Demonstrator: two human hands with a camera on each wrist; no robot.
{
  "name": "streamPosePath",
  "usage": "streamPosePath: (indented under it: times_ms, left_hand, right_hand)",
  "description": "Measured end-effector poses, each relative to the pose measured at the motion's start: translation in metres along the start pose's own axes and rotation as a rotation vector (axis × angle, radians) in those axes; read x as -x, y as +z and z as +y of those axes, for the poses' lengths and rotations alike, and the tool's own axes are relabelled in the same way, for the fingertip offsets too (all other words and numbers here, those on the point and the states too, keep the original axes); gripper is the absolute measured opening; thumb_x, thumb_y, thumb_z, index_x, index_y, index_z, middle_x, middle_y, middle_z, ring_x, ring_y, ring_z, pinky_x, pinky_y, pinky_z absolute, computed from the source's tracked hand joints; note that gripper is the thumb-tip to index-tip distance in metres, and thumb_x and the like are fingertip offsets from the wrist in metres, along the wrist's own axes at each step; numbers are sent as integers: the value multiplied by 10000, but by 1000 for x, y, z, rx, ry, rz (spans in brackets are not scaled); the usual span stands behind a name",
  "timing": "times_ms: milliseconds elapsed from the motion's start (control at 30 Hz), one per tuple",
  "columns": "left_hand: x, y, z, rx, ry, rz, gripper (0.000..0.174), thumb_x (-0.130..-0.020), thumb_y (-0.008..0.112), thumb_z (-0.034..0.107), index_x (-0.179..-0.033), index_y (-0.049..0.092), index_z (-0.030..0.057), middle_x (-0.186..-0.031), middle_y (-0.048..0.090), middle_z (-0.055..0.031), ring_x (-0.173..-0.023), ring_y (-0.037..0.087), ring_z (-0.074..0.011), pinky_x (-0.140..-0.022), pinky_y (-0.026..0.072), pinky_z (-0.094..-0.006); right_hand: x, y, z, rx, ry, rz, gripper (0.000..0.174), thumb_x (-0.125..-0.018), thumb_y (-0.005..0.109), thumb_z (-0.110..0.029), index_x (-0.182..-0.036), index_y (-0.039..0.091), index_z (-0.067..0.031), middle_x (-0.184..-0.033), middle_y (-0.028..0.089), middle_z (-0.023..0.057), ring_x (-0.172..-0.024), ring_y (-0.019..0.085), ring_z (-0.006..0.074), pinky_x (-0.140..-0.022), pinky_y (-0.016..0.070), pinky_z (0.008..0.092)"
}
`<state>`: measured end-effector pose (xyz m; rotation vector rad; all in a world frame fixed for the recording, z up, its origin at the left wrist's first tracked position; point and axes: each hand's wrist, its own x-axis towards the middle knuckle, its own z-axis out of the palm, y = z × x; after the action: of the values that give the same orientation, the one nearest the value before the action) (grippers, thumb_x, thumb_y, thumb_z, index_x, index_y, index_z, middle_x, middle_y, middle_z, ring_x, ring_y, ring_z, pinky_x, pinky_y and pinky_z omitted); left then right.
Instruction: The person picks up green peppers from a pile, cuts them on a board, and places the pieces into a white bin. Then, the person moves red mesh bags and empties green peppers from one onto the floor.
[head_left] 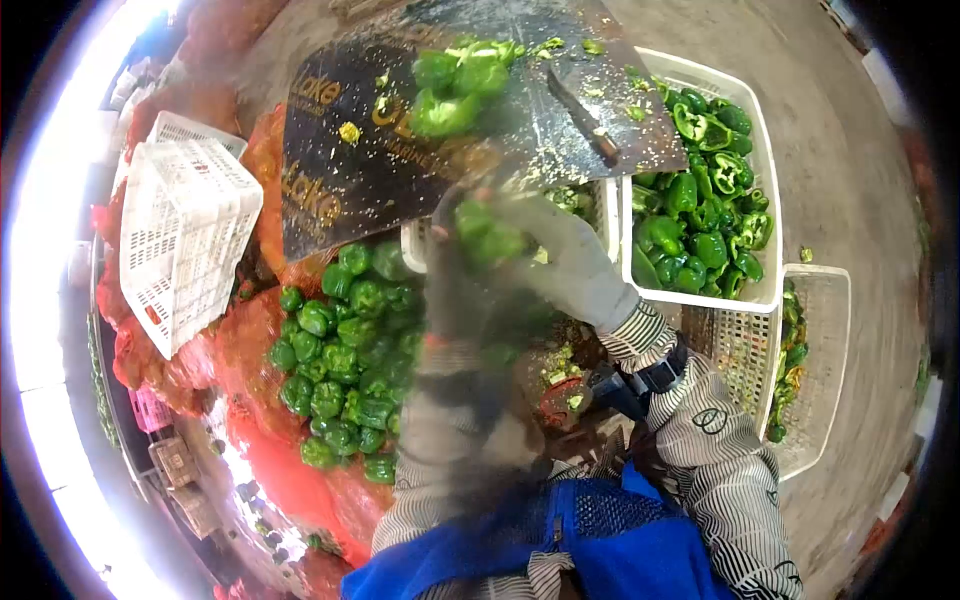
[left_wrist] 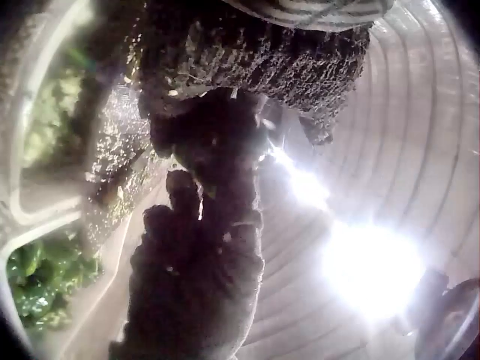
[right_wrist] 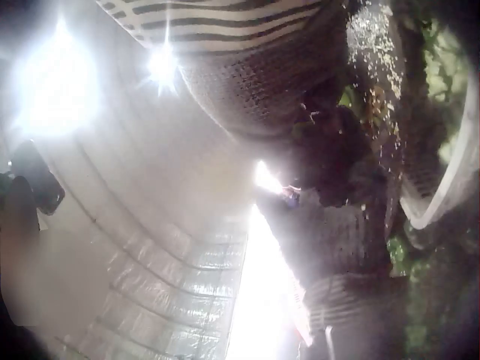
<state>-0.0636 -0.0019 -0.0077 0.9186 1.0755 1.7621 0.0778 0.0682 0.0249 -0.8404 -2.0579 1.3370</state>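
Both gloved hands meet over the near edge of the board around a green bell pepper point(head_left: 488, 232), which is blurred. My left hand point(head_left: 455, 265), in a dark, smeared-looking glove, grips it from the left. From the other side my right hand point(head_left: 575, 262), in a grey glove, holds it with bent fingers. The left wrist view has the left hand point(left_wrist: 255, 64) above and the right hand point(left_wrist: 195, 285) below, both dark against the light. In the right wrist view, the right hand point(right_wrist: 259, 90) is above the left hand point(right_wrist: 330, 232); shadow hides most of the pepper.
On the dark board point(head_left: 350, 205) lie cut peppers point(head_left: 455, 85), a knife point(head_left: 585, 120) and scattered seeds. A white crate point(head_left: 700, 298) of halved peppers stands at the right, a pile of whole peppers point(head_left: 345, 370) at the left. White crates point(head_left: 185, 230) are beyond that pile.
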Motion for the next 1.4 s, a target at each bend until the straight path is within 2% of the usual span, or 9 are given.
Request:
streamPosePath:
  times_ms: [100, 200, 467, 533, 800, 867, 1033, 1300, 1400]
  left_hand:
    - [-3, -2, -7, 309, -158, 203, 587, -1015, 373, 531, -1415, 405, 103, -1299, 549, -117, -969, 641, -169, -705, 571, -272]
    - [-3, -3, -8, 293, -96, 201, 592, -1006, 400, 536, -1408, 414, 101, -1271, 563, -114, -1023, 629, -192, -729, 570, -287]
    - [8, 0, -13, 118, -127, 289, 632, -983, 416, 582, -1344, 492, 69, -1197, 590, -111, -1089, 600, -230, -753, 566, -302]
    - [6, 8, -11, 92, 107, 88, 640, -979, 414, 591, -1334, 508, 67, -1161, 599, -110, -1057, 604, -214, -732, 564, -297]
    - [7, -3, -17, -118, -8, 114, 629, -993, 409, 568, -1319, 523, 43, -1078, 622, -86, -892, 615, -182, -680, 545, -261]
    - [7, -2, -15, 142, -329, 196, 617, -1000, 404, 557, -1305, 533, 37, -1094, 628, -91, -891, 617, -179, -681, 542, -264]
    - [7, 9, 9, -397, 23, -169, 370, -932, 578, 232, -1236, 523, 28, -1240, 560, -104, -1079, 581, -222, -916, 499, -329]
    - [6, -16, -6, 67, -115, -203, 483, -915, 608, 318, -1269, 477, 16, -1223, 559, -151, -1024, 617, -256, -856, 547, -369]
    - [6, -19, -10, 334, -273, -155, 519, -926, 576, 390, -1279, 481, 21, -1242, 556, -179, -1008, 638, -291, -739, 600, -418]
  right_hand:
    - [-7, 17, -4, 153, -71, -88, 527, -791, 697, -175, -1281, 548, -51, -1335, 536, 180, -1233, 522, 335, -1046, 420, 420]
    - [-11, 29, 17, 59, -108, -17, 506, -723, 715, -73, -1212, 586, -47, -1194, 597, 126, -1038, 603, 236, -910, 489, 323]
    - [2, 31, 20, 100, -28, -176, 569, -770, 680, -170, -1299, 528, -29, -1310, 535, 222, -1224, 499, 384, -1080, 368, 459]
    - [3, 28, 13, 249, -40, -127, 586, -715, 777, -174, -1244, 572, -29, -1227, 611, 168, -1085, 619, 305, -933, 497, 383]
    - [5, 13, -6, -209, 288, -373, 478, -753, 687, -192, -1164, 591, 31, -1002, 655, 232, -919, 635, 338, -844, 495, 393]
    - [4, 24, 11, 5, 234, -314, 439, -751, 684, -169, -1138, 607, 24, -978, 660, 216, -904, 633, 334, -828, 495, 396]
    - [2, 15, 11, -108, 169, -270, 317, -739, 689, -131, -1015, 654, 21, -922, 651, 194, -881, 630, 335, -797, 495, 411]
    - [7, 22, 14, -132, -182, -202, 214, -748, 703, -94, -939, 680, 2, -831, 641, 138, -770, 627, 253, -709, 493, 376]
    - [-1, 1, -24, -390, 347, -356, 165, -791, 708, -115, -930, 688, -28, -799, 627, 94, -704, 600, 150, -579, 480, 302]
